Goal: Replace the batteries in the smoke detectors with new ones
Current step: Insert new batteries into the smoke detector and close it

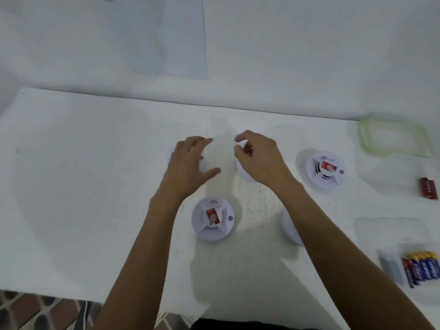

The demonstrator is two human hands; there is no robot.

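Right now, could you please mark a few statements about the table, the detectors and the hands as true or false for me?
1. The batteries lie at the near right corner of the table. True.
2. The green-rimmed lid sits at the table's left end. False: it lies at the far right.
3. The left hand has its fingers spread. True.
4. The right hand holds the near-left detector. False: that one lies on the table with no hand touching it, and the right hand is over a farther detector.
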